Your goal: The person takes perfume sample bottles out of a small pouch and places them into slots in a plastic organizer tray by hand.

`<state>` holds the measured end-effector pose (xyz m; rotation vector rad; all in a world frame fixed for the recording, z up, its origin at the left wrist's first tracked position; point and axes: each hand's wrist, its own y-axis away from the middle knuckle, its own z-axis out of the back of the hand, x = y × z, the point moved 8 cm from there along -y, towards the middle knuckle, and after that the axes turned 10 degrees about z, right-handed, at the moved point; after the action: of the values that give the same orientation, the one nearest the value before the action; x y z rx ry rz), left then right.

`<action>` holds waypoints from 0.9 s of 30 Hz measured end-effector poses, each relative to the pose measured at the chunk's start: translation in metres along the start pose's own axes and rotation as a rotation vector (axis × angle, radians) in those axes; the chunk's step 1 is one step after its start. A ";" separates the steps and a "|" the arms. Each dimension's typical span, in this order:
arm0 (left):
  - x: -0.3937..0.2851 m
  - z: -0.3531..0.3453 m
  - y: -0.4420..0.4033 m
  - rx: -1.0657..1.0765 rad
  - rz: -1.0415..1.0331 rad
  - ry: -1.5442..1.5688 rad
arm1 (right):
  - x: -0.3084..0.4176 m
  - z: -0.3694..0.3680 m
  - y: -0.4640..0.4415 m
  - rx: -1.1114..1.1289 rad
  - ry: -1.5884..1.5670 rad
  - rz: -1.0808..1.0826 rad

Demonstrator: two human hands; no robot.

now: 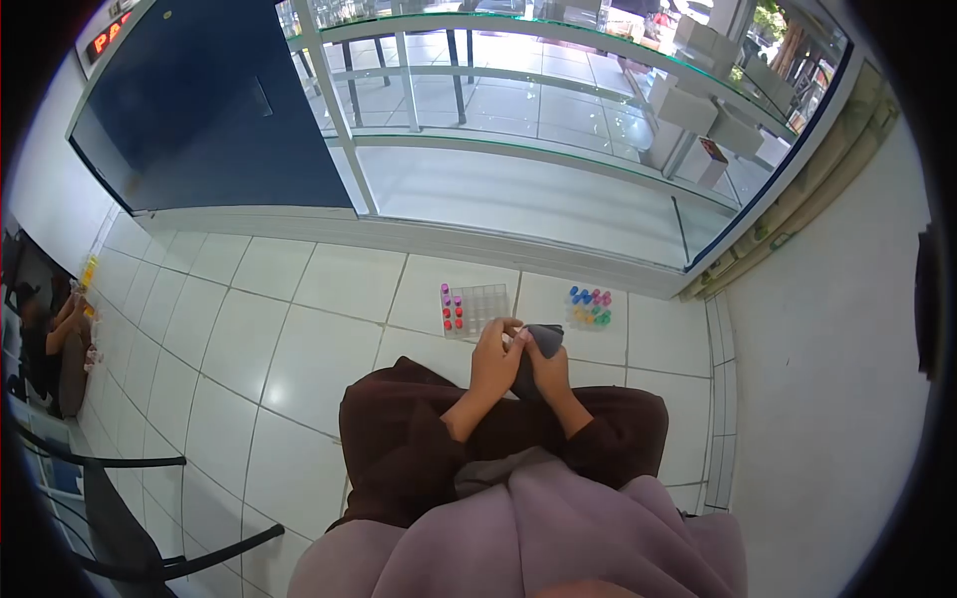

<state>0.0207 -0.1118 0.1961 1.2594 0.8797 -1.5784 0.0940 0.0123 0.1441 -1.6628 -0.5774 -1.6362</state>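
My right hand (549, 370) is closed around a dark grey cloth (544, 339), whose folded end stands up above the fingers. Close against it, my left hand (491, 361) is bent in a pinch; a small pale bit shows at its fingertips, too small to name. Both hands are above my lap. Just beyond them on the floor lies a clear divided tray (485, 297), with several pink-topped and red-topped small pieces (452, 312) in its left columns. To the right sits a second clear holder (572, 321) with blue, pink, yellow and green tops.
White tiles (299, 339) cover the floor. Ahead stands a glass display cabinet (518, 214) beside a dark blue panel (199, 110). A wall (827, 399) and curtain (788, 224) are on the right. Black chair legs (224, 546) reach in from the left; another person (62, 344) sits far left.
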 end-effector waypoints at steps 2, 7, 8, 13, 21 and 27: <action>0.010 -0.005 -0.001 0.109 0.018 -0.029 | -0.028 0.000 0.001 -0.003 -0.005 -0.056; -0.003 -0.008 0.012 0.111 -0.152 -0.072 | -0.031 0.017 0.004 -0.161 -0.051 -0.268; -0.007 -0.009 0.015 0.121 -0.168 -0.054 | -0.040 0.023 0.004 -0.265 -0.062 -0.289; -0.021 -0.021 0.030 0.209 -0.344 -0.187 | -0.050 0.039 0.002 -0.419 -0.191 -0.391; 0.008 -0.029 0.022 0.266 -0.184 -0.021 | -0.051 0.019 0.011 -0.283 -0.385 -0.481; -0.023 -0.006 0.017 0.056 -0.303 -0.022 | -0.049 0.011 0.013 -0.326 -0.622 -0.514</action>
<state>0.0406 -0.1067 0.2173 1.1862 1.0562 -1.8617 0.1060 0.0203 0.0942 -2.4436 -1.1690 -1.5923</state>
